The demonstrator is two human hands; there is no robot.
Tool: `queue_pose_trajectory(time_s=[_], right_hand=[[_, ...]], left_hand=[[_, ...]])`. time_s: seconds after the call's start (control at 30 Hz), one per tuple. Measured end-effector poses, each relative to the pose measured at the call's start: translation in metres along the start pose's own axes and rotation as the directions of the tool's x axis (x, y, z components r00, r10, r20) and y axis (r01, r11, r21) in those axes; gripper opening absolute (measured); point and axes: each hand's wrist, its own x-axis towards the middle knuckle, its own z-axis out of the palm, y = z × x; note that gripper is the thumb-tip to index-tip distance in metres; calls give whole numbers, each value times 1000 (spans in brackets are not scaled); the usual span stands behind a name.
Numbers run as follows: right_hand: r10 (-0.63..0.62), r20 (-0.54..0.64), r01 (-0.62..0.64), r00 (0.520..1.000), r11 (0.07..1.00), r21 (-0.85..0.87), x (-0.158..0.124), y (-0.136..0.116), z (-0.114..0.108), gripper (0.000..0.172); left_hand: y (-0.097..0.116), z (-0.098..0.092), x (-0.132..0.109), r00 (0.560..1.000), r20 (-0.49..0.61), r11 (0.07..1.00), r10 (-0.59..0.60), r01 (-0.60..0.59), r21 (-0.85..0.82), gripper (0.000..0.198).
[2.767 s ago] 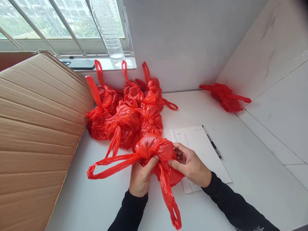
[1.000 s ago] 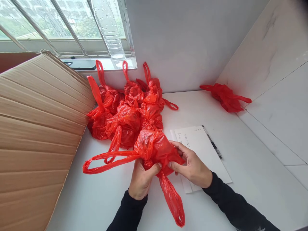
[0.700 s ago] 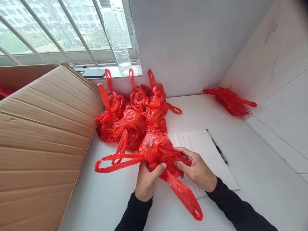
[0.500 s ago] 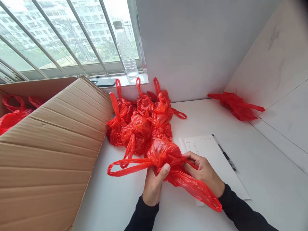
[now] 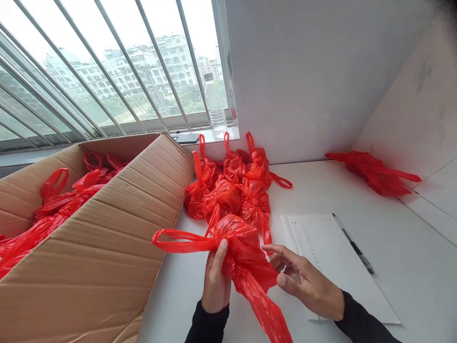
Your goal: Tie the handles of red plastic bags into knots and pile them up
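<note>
My left hand (image 5: 215,276) is closed around a knotted red plastic bag (image 5: 243,245), the thumb pressed on its front. One loop handle of the bag sticks out to the left, and another hangs down toward the lower right. Just right of the bag is my right hand (image 5: 309,281), its fingers apart and curved. Its thumb tip is at the bag's right corner; whether it touches I cannot tell. Behind them, several other tied red bags (image 5: 223,195) sit bunched on the white table (image 5: 285,178). What the bags contain is hidden.
A cardboard box (image 5: 117,228) holding more red bags stands at left. On the right lie a notepad (image 5: 342,276), a pen (image 5: 360,255) and a flat red bag (image 5: 378,174) by the wall. A water bottle (image 5: 215,105) and a phone (image 5: 187,138) rest on the windowsill.
My right hand has let go of the bag and opened, moving slightly right and down. My left hand still grips it. The view has shifted, showing more of the box's inside.
</note>
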Motion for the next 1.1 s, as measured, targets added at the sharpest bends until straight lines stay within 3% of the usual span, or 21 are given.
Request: queue_pose_trajectory(time_s=[0.17,0.3,0.43,0.53,0.6,0.7,0.83,0.9,0.97,1.03,1.1], right_hand=[[33,44,-29,998,995,-95,0,-6,6,55],[40,18,-37,999,990,-135,2,-1,8,49],[28,3,-27,1000,985,-169,2,6,11,45],[18,0,-18,1000,984,-180,3,8,13,43],[6,-4,-6,1000,983,-181,4,9,12,40],[-25,-33,19,999,985,-174,6,10,12,37],[-70,-99,56,993,989,-137,8,10,14,31],[-79,-136,69,987,994,-79,11,8,12,28],[-121,-221,105,968,991,-84,16,3,0,28],[-202,-391,135,898,972,-192,22,-4,-27,30],[-294,-609,86,737,934,-347,27,-11,-70,32]], left_hand=[[36,-23,-7,992,-109,993,69,-58,102,38],[66,-33,4,939,-190,928,288,-224,299,32],[100,-15,43,833,-44,715,552,-445,539,31],[122,10,87,730,34,476,682,-479,738,33],[129,26,116,757,130,295,640,-398,869,37],[119,41,144,823,219,209,523,-374,904,50],[81,38,151,857,325,148,399,-411,900,64],[65,27,150,825,407,-86,392,-407,909,61],[57,17,149,804,448,-211,391,-395,894,59],[56,9,144,769,489,-240,412,-426,872,57],[58,5,131,722,514,-216,463,-471,855,52]])
